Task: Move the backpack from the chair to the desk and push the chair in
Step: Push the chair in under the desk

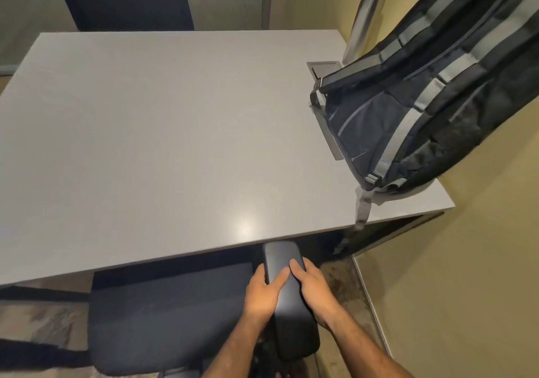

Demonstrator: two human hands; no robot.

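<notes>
- Leaning on the desk's (151, 132) right side is the backpack (431, 91), black and navy with grey webbing stripes and buckled straps (one grey strap dangles over the front edge).
- Its long axis runs from the base near the desk's front right corner up and away to the upper right, top end tipped against the yellow wall (455, 275).
- Both hands are on the chair's (163, 319) dark armrest (287, 299): left hand (264, 293) and right hand (313, 287) wrapped over it from either side, fingertips nearly meeting.
- Chair seat sits partly under the desk's front edge.
- Grey desk top, a steel bottle (366, 18) standing behind the backpack, patterned carpet below.
</notes>
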